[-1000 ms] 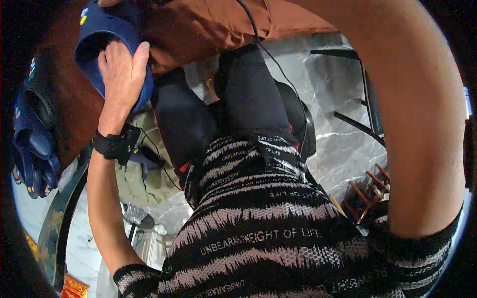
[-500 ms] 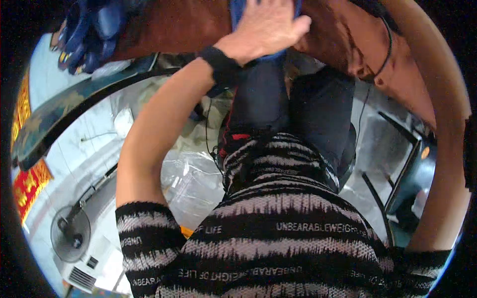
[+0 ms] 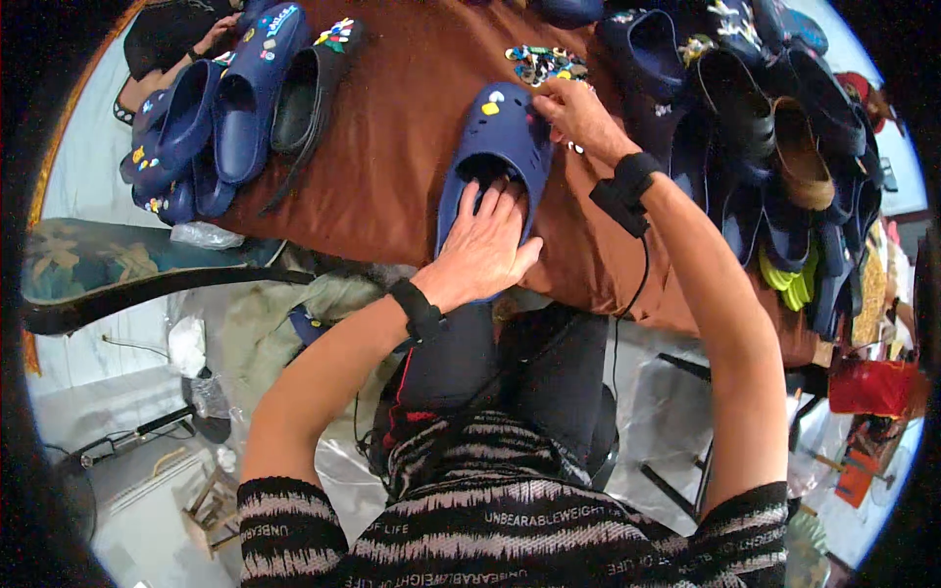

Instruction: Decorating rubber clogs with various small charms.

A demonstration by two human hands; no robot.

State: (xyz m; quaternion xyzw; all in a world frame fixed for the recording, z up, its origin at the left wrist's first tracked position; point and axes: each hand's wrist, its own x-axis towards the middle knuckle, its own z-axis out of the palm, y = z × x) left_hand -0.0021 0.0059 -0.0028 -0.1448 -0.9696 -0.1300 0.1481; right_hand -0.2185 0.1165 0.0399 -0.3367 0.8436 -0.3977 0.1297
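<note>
A navy blue clog [image 3: 500,137] with white and yellow charms on its toe lies on the brown cloth in front of me, toe pointing away. My left hand [image 3: 485,240] has its fingers pushed down into the clog's opening, gripping it, with the thumb at the right side. My right hand [image 3: 578,118] is closed in a pinch against the right side of the toe. What its fingertips hold, if anything, is hidden. Just beyond the toe lies a pile of small colourful shoe charms [image 3: 547,65]. A few pale bits show below the right hand.
Several blue and black clogs, some with charms, stand at the far left [image 3: 240,127]. More dark clogs and a brown one [image 3: 804,157] crowd the right. The brown cloth [image 3: 392,118] covers the table. Another person's hand [image 3: 214,37] shows at upper left. A patterned chair [image 3: 118,260] stands left.
The view has shifted to take in more of the table. My left hand, blurred over a blue thing before, is now inside the clog; my right hand has come in to its toe.
</note>
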